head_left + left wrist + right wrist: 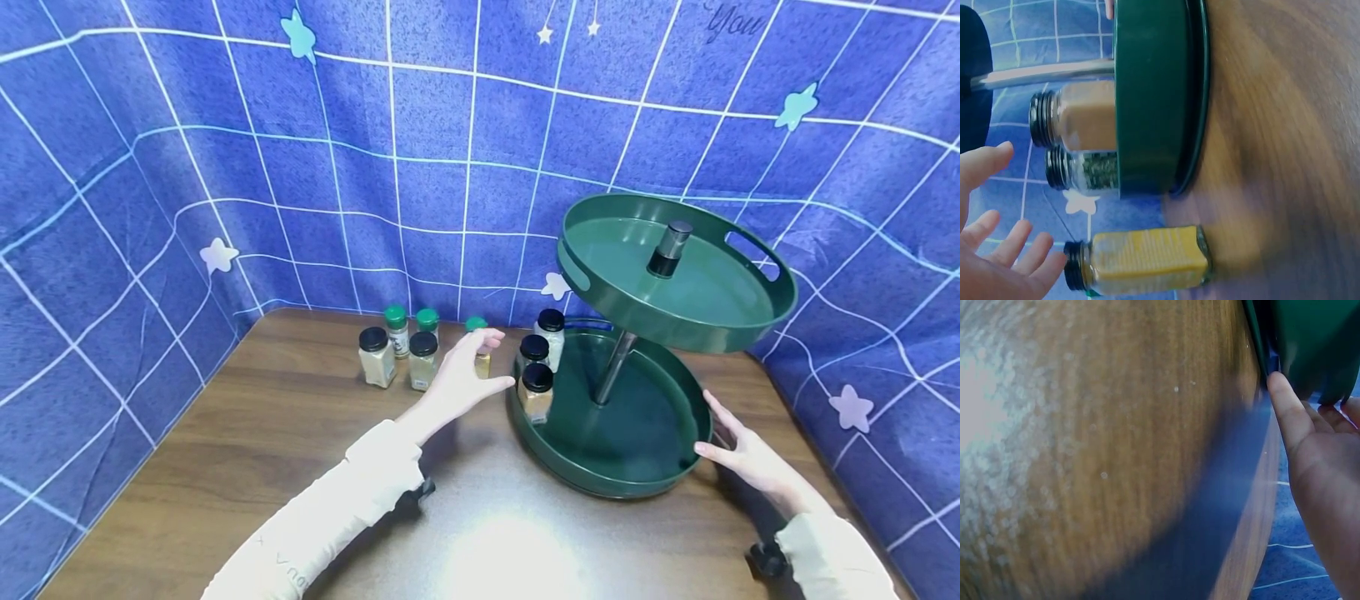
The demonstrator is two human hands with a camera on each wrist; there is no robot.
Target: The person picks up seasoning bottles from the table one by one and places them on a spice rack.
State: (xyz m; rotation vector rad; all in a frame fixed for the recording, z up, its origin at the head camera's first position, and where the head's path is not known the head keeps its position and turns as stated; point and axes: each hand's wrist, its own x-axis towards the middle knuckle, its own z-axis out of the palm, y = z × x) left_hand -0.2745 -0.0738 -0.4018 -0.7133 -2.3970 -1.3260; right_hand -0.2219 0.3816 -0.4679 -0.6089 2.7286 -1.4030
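Note:
My left hand [459, 377] is held with thumb and fingers spread, holding nothing. Beside its fingers in the left wrist view stands a black-capped spice jar with yellow contents [1147, 259]. A green two-tier turntable tray stands to the right, with an upper tray [675, 321] and a lower tray [637, 450] on a metal post [617, 367]. At the left of the lower tray sit a tan spice jar [537, 404], a jar of green flakes [1100, 170] and a white-filled jar [553, 346]. My right hand [757, 458] touches the lower tray's right wall with extended fingers.
Left of my left hand, black-capped jars [377, 367] [422, 373] and green-capped jars [397, 329] [427, 319] stand near the back edge. Another green cap [476, 322] shows behind that hand. Blue gridded cloth [337, 192] hangs around the wooden table [300, 442].

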